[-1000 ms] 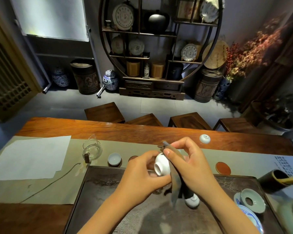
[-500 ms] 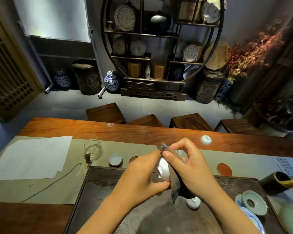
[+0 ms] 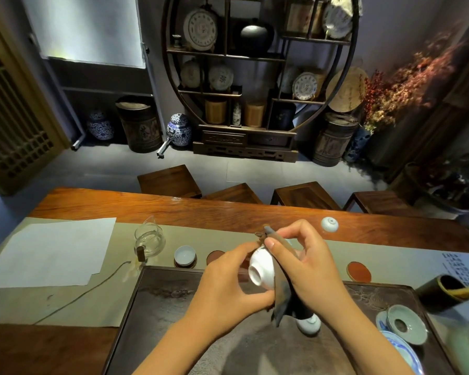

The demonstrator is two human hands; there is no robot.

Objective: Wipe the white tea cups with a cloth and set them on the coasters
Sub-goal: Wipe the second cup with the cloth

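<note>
Above the far edge of the dark tea tray, a person's left hand grasps a white tea cup tipped on its side, foot toward the camera. The right hand pinches a dark cloth against the cup's side. Another white cup sits on a coaster just beyond the tray's far edge; a bare red coaster lies further right.
</note>
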